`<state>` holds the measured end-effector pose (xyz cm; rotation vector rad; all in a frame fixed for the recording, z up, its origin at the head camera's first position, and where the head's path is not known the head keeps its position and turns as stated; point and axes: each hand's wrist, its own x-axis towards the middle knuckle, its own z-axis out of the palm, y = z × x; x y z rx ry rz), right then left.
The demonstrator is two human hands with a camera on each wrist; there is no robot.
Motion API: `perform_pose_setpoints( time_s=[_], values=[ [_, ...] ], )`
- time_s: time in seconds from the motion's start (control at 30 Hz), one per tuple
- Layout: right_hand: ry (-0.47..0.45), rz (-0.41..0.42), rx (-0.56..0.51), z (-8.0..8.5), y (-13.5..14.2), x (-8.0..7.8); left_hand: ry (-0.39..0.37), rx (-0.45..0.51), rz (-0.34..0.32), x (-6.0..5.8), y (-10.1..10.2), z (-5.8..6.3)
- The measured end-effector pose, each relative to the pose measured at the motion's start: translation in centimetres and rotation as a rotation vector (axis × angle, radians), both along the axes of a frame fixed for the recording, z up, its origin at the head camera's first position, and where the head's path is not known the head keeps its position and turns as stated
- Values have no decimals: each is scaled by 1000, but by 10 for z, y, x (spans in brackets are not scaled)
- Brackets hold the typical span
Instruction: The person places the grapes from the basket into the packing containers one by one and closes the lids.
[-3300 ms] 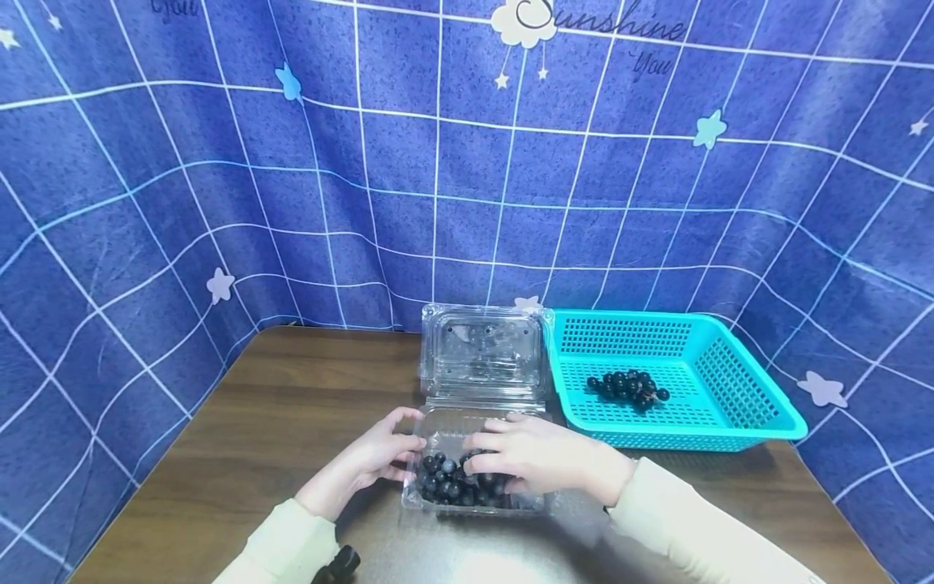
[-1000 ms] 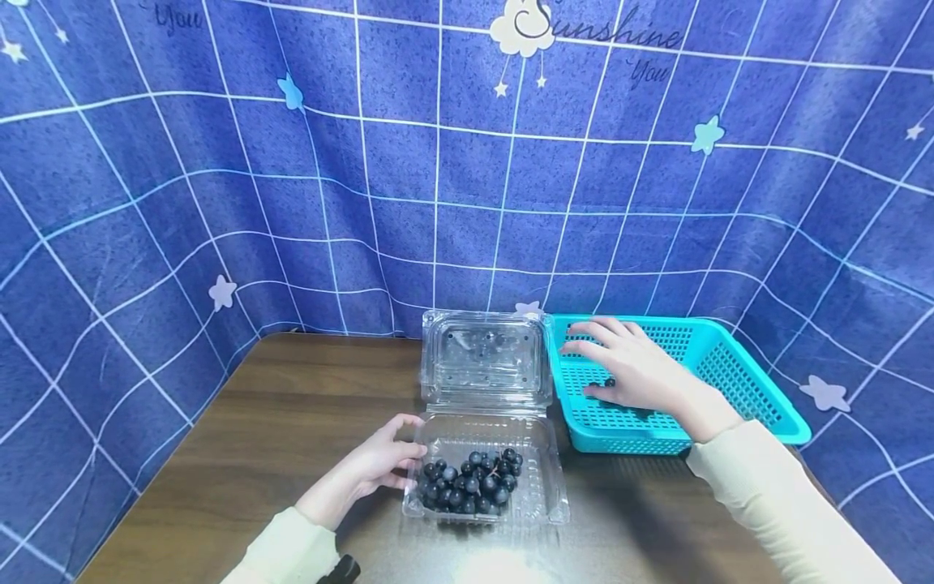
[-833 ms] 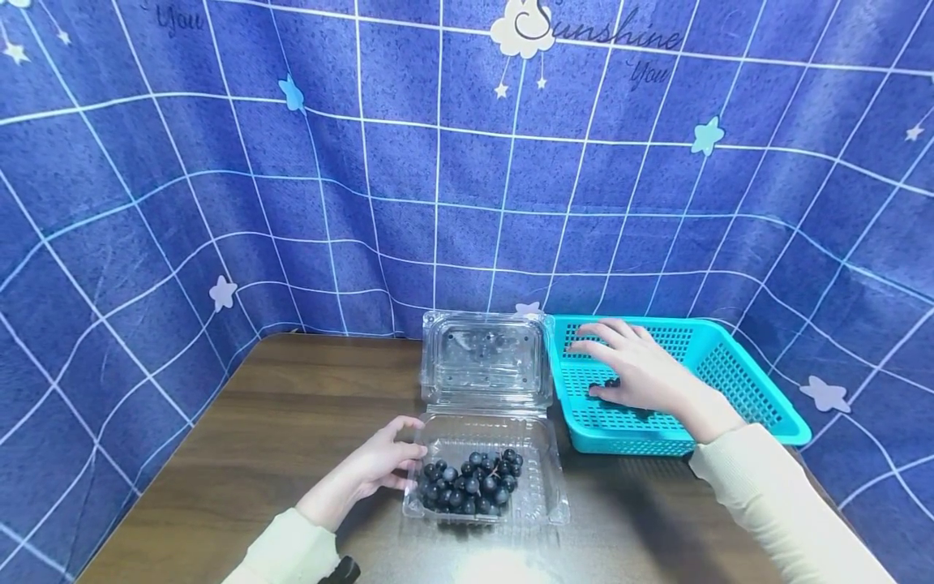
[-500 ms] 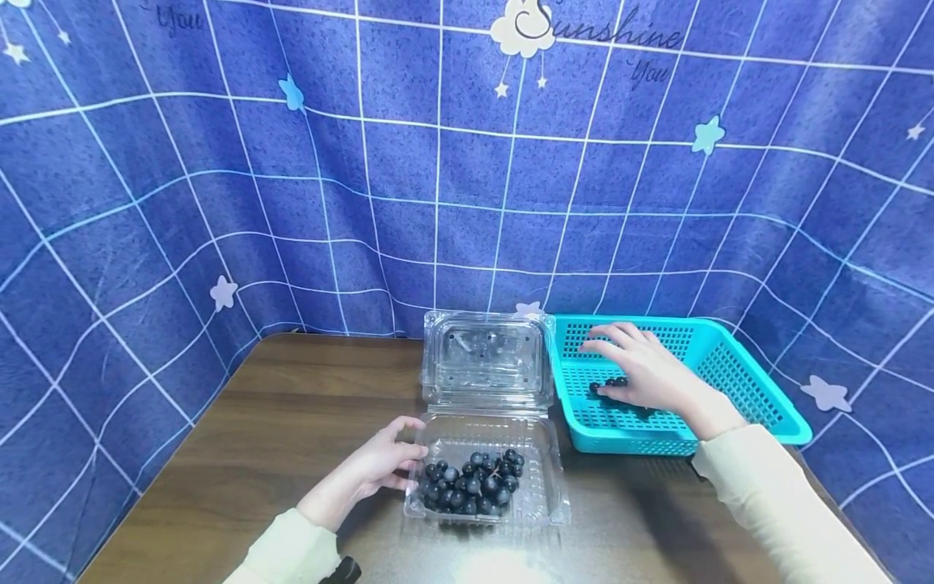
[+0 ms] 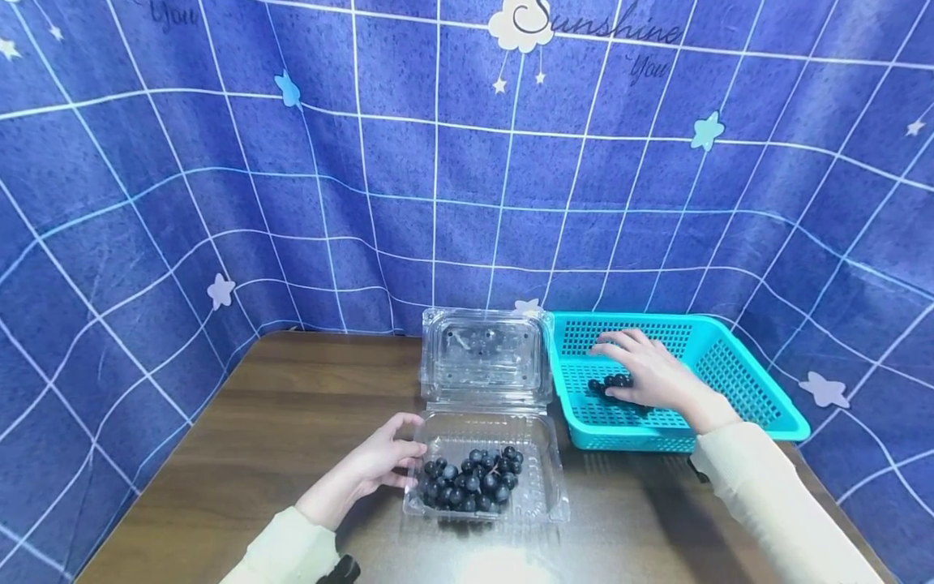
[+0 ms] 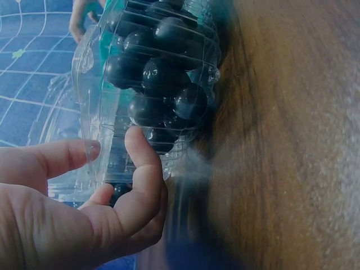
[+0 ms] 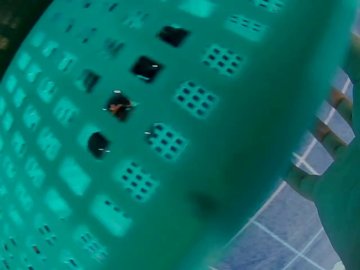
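In the head view a clear plastic clamshell box [image 5: 543, 478] stands with its lid raised, black grapes [image 5: 470, 484] lying in its base. My left hand [image 5: 383, 456] grips the box's left side; in the left wrist view its curled fingers [image 6: 143, 163] press the outer wall and the thumb side meets the rim. My right hand [image 5: 653, 377] reaches into a turquoise basket [image 5: 730, 381], fingers spread above a small bunch of black grapes [image 5: 601, 386], thumb close against it. Part of that bunch is hidden under the hand. The right wrist view shows mostly basket wall.
The lid [image 5: 485, 357] leans up behind the base, beside the basket. All stands on a brown wooden table [image 5: 306, 389]. A blue checked curtain [image 5: 467, 203] closes off the back and sides. A black band shows at the left sleeve [image 5: 343, 569].
From over the clamshell box, my right hand has gone right into the basket, then drifted slightly right over the grapes there. My left hand stays at the box.
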<state>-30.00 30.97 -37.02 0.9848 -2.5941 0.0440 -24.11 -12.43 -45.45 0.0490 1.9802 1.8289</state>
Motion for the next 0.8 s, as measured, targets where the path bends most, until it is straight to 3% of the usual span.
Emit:
perform_pose_setpoints(
  time_s=[0.4,0.8],
  values=[
    [-170,-188,-4,-23,13,-8,-12,-7,16,1,1,1],
    [-257,-268,49,-38,21,-14,-13,-3,13,1,0,2]
  ],
)
